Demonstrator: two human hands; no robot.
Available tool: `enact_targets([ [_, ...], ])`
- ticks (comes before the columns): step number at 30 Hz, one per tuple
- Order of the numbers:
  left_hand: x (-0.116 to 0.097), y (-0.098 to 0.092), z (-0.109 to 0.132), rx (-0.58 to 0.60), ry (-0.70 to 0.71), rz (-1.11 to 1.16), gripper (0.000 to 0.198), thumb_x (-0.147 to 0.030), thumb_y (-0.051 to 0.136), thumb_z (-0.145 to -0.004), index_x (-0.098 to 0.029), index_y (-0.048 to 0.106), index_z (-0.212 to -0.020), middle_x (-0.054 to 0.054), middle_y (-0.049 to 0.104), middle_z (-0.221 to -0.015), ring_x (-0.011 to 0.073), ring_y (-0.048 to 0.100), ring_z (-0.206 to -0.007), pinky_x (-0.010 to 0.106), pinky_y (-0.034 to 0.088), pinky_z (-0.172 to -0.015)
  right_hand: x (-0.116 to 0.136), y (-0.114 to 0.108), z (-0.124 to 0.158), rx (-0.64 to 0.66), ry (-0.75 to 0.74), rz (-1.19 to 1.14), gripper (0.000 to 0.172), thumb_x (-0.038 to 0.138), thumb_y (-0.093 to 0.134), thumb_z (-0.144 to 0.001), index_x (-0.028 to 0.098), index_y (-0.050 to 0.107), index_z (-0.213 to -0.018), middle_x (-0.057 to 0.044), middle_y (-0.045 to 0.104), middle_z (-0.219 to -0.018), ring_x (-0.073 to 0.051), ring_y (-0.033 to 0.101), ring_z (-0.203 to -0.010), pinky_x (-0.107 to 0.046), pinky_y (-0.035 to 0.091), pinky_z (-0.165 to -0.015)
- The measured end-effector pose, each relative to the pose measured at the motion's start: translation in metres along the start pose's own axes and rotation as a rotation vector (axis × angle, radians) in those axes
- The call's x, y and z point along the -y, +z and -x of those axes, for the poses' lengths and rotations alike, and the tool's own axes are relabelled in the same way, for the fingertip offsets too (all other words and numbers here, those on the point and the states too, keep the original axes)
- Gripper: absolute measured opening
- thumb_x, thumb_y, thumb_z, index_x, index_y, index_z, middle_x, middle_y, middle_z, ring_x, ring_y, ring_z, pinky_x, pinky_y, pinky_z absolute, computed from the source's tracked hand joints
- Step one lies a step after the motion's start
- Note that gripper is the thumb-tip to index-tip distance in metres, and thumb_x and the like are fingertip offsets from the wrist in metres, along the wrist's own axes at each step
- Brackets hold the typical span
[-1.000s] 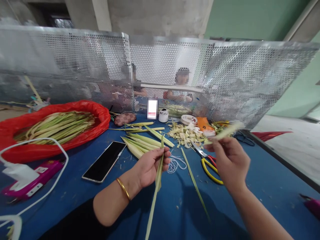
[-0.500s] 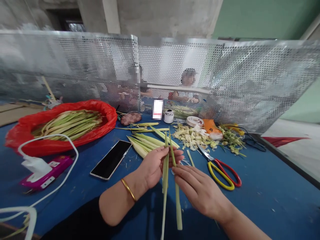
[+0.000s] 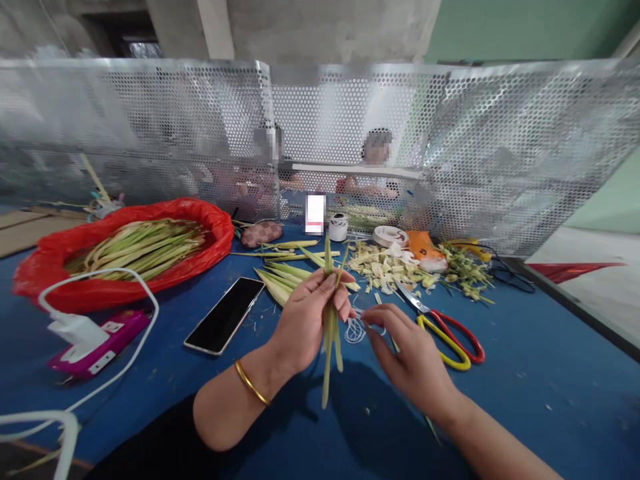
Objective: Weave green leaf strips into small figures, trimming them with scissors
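My left hand (image 3: 305, 320) is closed round a small bundle of pale green leaf strips (image 3: 330, 333), which stands nearly upright with tips above the fingers and ends hanging below. A loose coil of thin white string (image 3: 355, 330) shows just right of the bundle. My right hand (image 3: 405, 353) has thumb and fingers pinched at the right side of this string. Behind my left hand, more broad green leaves (image 3: 280, 283) lie on the blue table (image 3: 530, 373). Scissors (image 3: 445, 333) with red and yellow handles lie with blades parted, right of my right hand.
A phone (image 3: 225, 317) lies left of my left arm. Further left are a red bag (image 3: 45, 267) full of leaf strips and a purple power strip (image 3: 100, 343) with a white cable. Leaf scraps (image 3: 385, 267) and a tape roll (image 3: 390, 236) lie before a perforated metal screen (image 3: 330, 113).
My left fingers have closed round the strips, and the separate strip on the right has joined the bundle. My right hand has let go of that strip and moved right to the string.
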State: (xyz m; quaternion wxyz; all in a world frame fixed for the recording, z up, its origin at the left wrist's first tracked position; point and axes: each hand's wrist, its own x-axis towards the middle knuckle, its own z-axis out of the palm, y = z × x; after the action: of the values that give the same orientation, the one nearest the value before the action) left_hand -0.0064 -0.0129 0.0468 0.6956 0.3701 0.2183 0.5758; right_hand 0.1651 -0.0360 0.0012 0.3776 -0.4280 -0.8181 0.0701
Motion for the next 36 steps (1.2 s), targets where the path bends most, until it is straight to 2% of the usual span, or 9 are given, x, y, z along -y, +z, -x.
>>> enact_targets([
  [3, -0.004, -0.002, -0.001, -0.019, -0.027, 0.047, 0.017, -0.016, 0.05, -0.092, -0.013, 0.065, -0.085, -0.004, 0.046, -0.058, 0.0063, 0.044, -0.046, 0.021, 0.043, -0.052, -0.02, -0.012, -0.006, 0.228, 0.297, 0.303, 0.013, 0.024, 0.048, -0.092, 0.021, 0.06, -0.094, -0.007, 0.068, -0.095, -0.021, 0.066, -0.08, -0.029, 0.045, -0.066],
  [6, -0.002, -0.008, -0.005, -0.076, -0.127, 0.164, 0.017, -0.014, 0.049, -0.092, -0.011, 0.065, -0.086, -0.004, 0.044, -0.059, 0.0049, 0.041, -0.045, 0.019, 0.038, -0.046, -0.04, -0.026, -0.01, 0.457, 0.437, 0.498, 0.017, 0.016, 0.048, -0.088, 0.021, 0.064, -0.09, -0.007, 0.071, -0.093, -0.022, 0.067, -0.081, -0.028, 0.038, -0.061],
  [11, 0.005, -0.015, -0.01, -0.128, -0.245, 0.249, 0.02, -0.013, 0.047, -0.093, -0.007, 0.066, -0.089, -0.004, 0.043, -0.059, 0.0041, 0.04, -0.045, 0.017, 0.033, -0.044, -0.052, -0.028, -0.005, 0.565, 0.53, 0.529, 0.014, 0.028, 0.056, -0.083, 0.02, 0.064, -0.076, -0.008, 0.071, -0.075, -0.024, 0.065, -0.071, -0.028, 0.028, -0.053],
  [15, 0.007, -0.015, -0.01, -0.146, -0.263, 0.266, 0.019, -0.013, 0.048, -0.092, -0.006, 0.066, -0.089, -0.004, 0.044, -0.06, 0.0043, 0.04, -0.045, 0.017, 0.033, -0.044, -0.057, -0.018, -0.002, 0.578, 0.55, 0.531, 0.018, 0.015, 0.05, -0.08, 0.019, 0.06, -0.065, -0.008, 0.07, -0.07, -0.021, 0.063, -0.066, -0.027, 0.025, -0.052],
  [20, 0.008, -0.016, -0.01, -0.167, -0.288, 0.269, 0.016, -0.012, 0.051, -0.091, -0.008, 0.065, -0.085, -0.004, 0.043, -0.059, 0.0048, 0.039, -0.045, 0.018, 0.031, -0.044, -0.068, -0.03, -0.005, 0.517, 0.594, 0.538, 0.019, 0.015, 0.048, -0.079, 0.02, 0.056, -0.062, -0.006, 0.066, -0.06, -0.019, 0.059, -0.054, -0.027, 0.026, -0.05],
  [23, 0.011, -0.017, -0.011, -0.163, -0.303, 0.27, 0.011, -0.013, 0.054, -0.089, -0.009, 0.064, -0.084, -0.004, 0.043, -0.059, 0.0045, 0.039, -0.045, 0.017, 0.031, -0.045, -0.069, -0.038, -0.007, 0.365, 0.633, 0.459, 0.011, 0.02, 0.051, -0.076, 0.021, 0.056, -0.066, -0.003, 0.065, -0.057, -0.018, 0.057, -0.05, -0.026, 0.029, -0.05],
  [26, 0.013, -0.02, -0.012, -0.157, -0.312, 0.256, 0.01, -0.012, 0.055, -0.088, -0.01, 0.063, -0.085, -0.005, 0.043, -0.06, 0.0046, 0.04, -0.045, 0.018, 0.031, -0.045, -0.061, -0.038, -0.009, 0.219, 0.663, 0.166, 0.007, 0.028, 0.056, -0.071, 0.022, 0.059, -0.073, -0.001, 0.067, -0.062, -0.016, 0.056, -0.049, -0.026, 0.034, -0.05],
  [31, 0.014, -0.023, -0.013, -0.164, -0.304, 0.226, 0.017, -0.012, 0.047, -0.092, -0.01, 0.063, -0.086, -0.004, 0.043, -0.06, 0.0048, 0.04, -0.044, 0.018, 0.032, -0.043, -0.034, -0.035, -0.012, -0.008, 0.68, -0.539, 0.047, 0.041, 0.065, -0.071, 0.017, 0.067, -0.111, -0.001, 0.067, -0.064, -0.013, 0.048, -0.046, -0.025, 0.038, -0.048],
  [36, 0.014, -0.022, -0.013, -0.174, -0.276, 0.205, 0.017, -0.012, 0.046, -0.092, -0.01, 0.063, -0.086, -0.004, 0.044, -0.06, 0.0046, 0.041, -0.044, 0.017, 0.033, -0.043, -0.013, -0.033, -0.012, -0.122, 0.755, -0.907, 0.035, 0.041, 0.079, -0.063, 0.017, 0.078, -0.089, -0.007, 0.071, -0.069, -0.015, 0.06, -0.058, -0.026, 0.047, -0.055],
])
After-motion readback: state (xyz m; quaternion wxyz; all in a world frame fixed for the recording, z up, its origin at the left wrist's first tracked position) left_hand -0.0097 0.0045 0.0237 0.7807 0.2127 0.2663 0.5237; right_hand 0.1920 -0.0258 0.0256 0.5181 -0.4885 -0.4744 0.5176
